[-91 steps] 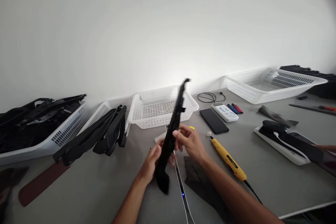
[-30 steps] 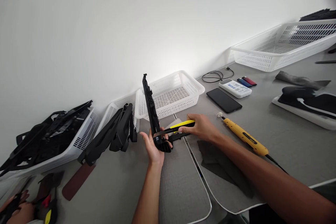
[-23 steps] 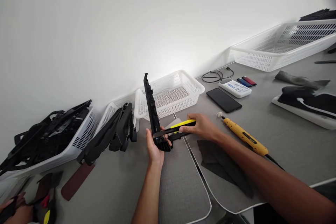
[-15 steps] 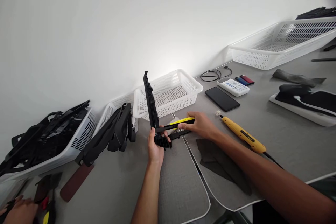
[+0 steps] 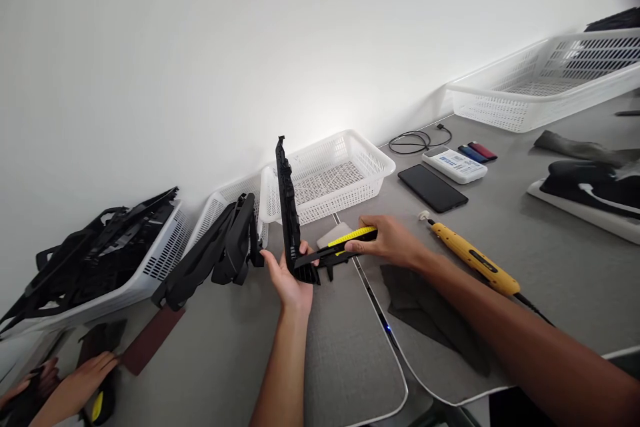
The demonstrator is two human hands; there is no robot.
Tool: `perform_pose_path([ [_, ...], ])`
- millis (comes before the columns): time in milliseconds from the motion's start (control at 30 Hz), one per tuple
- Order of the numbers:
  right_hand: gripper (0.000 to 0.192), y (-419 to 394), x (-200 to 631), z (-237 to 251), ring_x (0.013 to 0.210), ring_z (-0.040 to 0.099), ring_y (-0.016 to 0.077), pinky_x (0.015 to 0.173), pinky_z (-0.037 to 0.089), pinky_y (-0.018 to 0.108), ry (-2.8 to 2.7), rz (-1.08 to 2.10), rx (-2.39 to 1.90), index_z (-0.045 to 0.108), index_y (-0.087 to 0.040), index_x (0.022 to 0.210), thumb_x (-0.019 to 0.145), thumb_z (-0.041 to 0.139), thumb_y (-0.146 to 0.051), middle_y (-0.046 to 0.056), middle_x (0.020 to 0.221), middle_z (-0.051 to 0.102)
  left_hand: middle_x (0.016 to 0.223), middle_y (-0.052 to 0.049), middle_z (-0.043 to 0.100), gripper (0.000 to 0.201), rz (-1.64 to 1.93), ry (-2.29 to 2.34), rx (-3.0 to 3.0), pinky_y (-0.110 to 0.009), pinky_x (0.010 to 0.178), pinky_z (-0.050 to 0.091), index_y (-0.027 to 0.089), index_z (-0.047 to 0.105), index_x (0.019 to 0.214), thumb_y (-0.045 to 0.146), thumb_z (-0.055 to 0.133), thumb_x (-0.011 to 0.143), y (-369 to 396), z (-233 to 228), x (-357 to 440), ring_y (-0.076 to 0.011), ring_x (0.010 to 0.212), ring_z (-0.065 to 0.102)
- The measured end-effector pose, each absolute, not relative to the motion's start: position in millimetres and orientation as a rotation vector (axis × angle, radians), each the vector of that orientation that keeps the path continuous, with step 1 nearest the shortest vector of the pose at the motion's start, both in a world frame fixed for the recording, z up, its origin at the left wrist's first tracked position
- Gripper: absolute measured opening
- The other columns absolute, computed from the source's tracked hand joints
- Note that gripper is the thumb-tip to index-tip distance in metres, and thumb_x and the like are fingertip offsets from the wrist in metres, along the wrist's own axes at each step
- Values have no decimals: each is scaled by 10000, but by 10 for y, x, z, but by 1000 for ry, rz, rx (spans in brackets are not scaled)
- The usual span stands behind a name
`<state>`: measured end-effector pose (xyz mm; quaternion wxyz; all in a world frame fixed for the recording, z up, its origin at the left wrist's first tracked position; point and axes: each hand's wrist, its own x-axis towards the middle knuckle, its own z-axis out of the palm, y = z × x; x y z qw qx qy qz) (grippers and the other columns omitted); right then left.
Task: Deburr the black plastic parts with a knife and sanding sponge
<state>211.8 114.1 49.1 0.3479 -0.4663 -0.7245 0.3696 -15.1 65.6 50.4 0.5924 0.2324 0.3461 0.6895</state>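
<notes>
Head view: the left grip (image 5: 294, 290) supports a long black plastic part (image 5: 289, 207) from below, its fingers (image 5: 303, 247) curled round the far side while the thumb (image 5: 271, 264) is splayed away. The part stands nearly upright above the palm, its narrow end pointing up. Just right of it, the right grip (image 5: 391, 241) is closed round the handle of a yellow-and-black knife (image 5: 356, 236), whose dark blade (image 5: 311, 257) reaches leftward across the part's lower end. Whether the edge actually touches the plastic is hard to make out.

My main concern is the blade pointing toward the supporting hand, with the left fingers right beside it. Should the edge skip off the plastic or break through suddenly, it could cut those fingers or the palm. With the thumb off the part, sideways pressure could also twist it in the left grip, causing a gouge or a drop onto the bench (image 5: 345, 340).

Just beyond the left grip sits a white basket (image 5: 345, 200); a yellow power tool (image 5: 475, 260) lies to the right of the right grip, and a dark cloth (image 5: 425, 310) lies nearer the body, beside the right forearm.
</notes>
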Motion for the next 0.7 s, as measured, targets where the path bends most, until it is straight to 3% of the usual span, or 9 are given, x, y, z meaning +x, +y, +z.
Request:
perform_pose_path([
  [233,577,1125,2151,541,617,396,135,555,251,271,-1936,1113,-1123,473,-226,675,770,748,-724,-48,639,444,763,-29,527,704,1601,769,563,-273,615,511,163,637,734,813,469,942,656,503,-130,-154,634,501],
  [400,576,1148,2124,478,626,408,144,573,263,276,-1854,918,-1232,426,-231,661,788,737,-698,-45,627,451,760,-44,581,703,1613,801,556,-289,572,488,153,692,827,834,531,899,668,469,-145,-164,598,531],
  [700,511,1115,2075,408,615,454,157,558,293,269,-1893,899,-1233,504,-227,707,844,692,-681,-38,619,494,772,-38,626,683,1604,803,593,-300,565,506,162,694,848,842,624,837,659,404,-80,-167,586,573],
])
